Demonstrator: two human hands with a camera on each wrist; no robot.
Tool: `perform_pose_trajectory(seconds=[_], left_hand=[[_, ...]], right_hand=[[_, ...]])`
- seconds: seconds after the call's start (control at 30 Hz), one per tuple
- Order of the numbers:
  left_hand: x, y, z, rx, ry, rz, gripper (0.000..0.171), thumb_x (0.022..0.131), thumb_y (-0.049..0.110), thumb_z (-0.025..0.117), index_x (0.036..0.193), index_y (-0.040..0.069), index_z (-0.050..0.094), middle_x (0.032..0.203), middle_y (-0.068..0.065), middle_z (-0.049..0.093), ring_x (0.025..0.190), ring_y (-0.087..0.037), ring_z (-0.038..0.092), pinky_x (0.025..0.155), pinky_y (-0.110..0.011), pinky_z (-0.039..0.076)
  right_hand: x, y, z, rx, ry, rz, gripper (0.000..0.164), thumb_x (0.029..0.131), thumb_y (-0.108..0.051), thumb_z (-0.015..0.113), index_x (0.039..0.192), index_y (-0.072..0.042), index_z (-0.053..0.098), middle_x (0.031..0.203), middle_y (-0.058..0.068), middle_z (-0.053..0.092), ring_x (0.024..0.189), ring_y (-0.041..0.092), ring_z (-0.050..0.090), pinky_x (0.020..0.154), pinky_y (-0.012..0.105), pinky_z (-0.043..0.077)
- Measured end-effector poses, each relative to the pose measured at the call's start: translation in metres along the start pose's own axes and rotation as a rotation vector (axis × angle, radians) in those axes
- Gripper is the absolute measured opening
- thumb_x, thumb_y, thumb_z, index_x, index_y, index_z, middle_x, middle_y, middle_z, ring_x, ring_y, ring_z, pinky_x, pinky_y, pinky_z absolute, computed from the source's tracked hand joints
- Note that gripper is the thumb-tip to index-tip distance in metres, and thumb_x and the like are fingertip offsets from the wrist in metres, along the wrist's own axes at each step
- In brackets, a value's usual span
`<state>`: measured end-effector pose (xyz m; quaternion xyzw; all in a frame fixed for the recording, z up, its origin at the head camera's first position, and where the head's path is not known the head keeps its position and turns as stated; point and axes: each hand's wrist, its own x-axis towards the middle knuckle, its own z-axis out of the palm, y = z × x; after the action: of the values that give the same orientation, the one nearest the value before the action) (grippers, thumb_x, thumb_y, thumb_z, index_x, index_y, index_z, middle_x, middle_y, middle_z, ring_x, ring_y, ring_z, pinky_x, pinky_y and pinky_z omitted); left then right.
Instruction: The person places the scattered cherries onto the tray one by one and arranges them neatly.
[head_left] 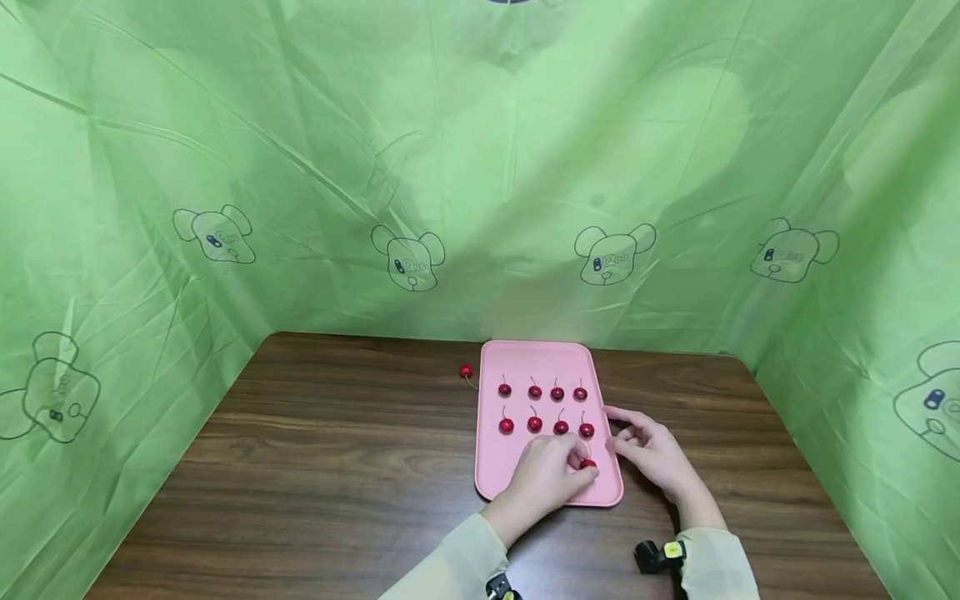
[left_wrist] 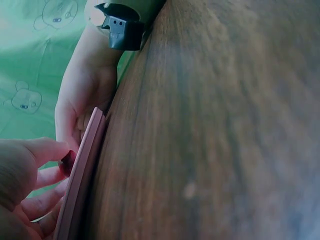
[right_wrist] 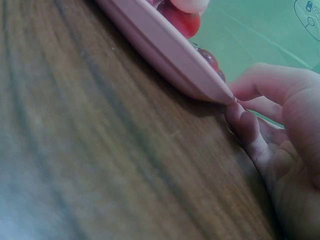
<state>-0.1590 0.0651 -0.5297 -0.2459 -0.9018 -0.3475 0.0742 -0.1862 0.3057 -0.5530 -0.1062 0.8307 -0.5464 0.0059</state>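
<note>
My left hand (head_left: 546, 475) reaches over the lower part of a pink tray (head_left: 495, 475), pinching a red cherry (head_left: 588, 464) between thumb and fingers just at the tray's surface. That cherry (left_wrist: 67, 162) also shows between the fingers in the left wrist view. Beyond it, several stemmed cherries (head_left: 535, 424) sit on the tray in two rows, stems pointing to the back. At the tray's right edge, my right hand (head_left: 654, 452) touches the rim with spread thumb and forefinger; its other fingers are loosely bent below.
Another cherry (head_left: 466, 370) lies on the wooden table (head_left: 337, 442) just left of the tray. Green curtains (head_left: 510, 167) with bear outlines enclose the table's back and sides. Each wrist carries a small black camera, such as the right wrist's camera (head_left: 651, 557).
</note>
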Motion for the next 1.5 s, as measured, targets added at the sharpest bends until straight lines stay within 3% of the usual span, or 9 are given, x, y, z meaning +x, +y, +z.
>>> perform_pose_trajectory(seconds=[0.6,0.87,1.03,1.23,1.5], left_hand=[[0.0005,0.0042,0.0104,0.064,0.037,-0.036,0.023,0.085,0.037,0.092,0.084,0.023,0.074,0.071,0.014,0.062,0.069,0.000,0.047,0.072,-0.023,0.040],[-0.0007,0.0034,0.0064,0.029,-0.006,-0.066,0.027,0.079,0.034,0.094,0.085,0.021,0.071,0.075,0.014,0.062,0.073,-0.001,0.049,0.074,-0.022,0.041],[-0.0010,0.0032,0.0040,0.050,-0.013,-0.043,0.023,0.076,0.023,0.093,0.088,0.020,0.073,0.077,0.013,0.065,0.073,-0.002,0.051,0.073,-0.021,0.042],[-0.0013,0.0019,0.0057,0.068,-0.026,0.014,0.019,0.077,0.024,0.091,0.090,0.022,0.077,0.080,0.013,0.066,0.076,-0.001,0.052,0.075,-0.023,0.041],[-0.0023,0.0006,0.0056,0.036,-0.046,0.008,0.020,0.078,0.023,0.093,0.092,0.024,0.078,0.081,0.013,0.065,0.078,0.000,0.052,0.078,-0.023,0.041]], right_hand=[[0.0008,-0.0017,-0.0004,0.027,-0.004,0.007,0.053,0.099,-0.003,0.079,0.149,0.001,0.063,0.097,0.018,0.073,0.086,0.013,0.067,0.073,0.023,0.055],[0.0008,-0.0003,-0.0004,0.028,-0.007,0.014,0.053,0.099,-0.003,0.078,0.150,0.000,0.063,0.099,0.018,0.073,0.086,0.013,0.067,0.073,0.024,0.055],[0.0005,-0.0012,-0.0005,0.026,-0.006,0.008,0.053,0.099,-0.003,0.079,0.149,0.001,0.063,0.101,0.019,0.073,0.087,0.014,0.068,0.073,0.024,0.056],[0.0002,-0.0017,-0.0004,0.025,-0.004,0.005,0.052,0.099,-0.003,0.079,0.149,0.001,0.063,0.102,0.020,0.073,0.086,0.014,0.068,0.073,0.024,0.056],[0.0005,-0.0013,-0.0006,0.027,-0.007,0.002,0.053,0.099,-0.003,0.078,0.149,0.001,0.063,0.102,0.019,0.073,0.087,0.014,0.067,0.073,0.024,0.055]])
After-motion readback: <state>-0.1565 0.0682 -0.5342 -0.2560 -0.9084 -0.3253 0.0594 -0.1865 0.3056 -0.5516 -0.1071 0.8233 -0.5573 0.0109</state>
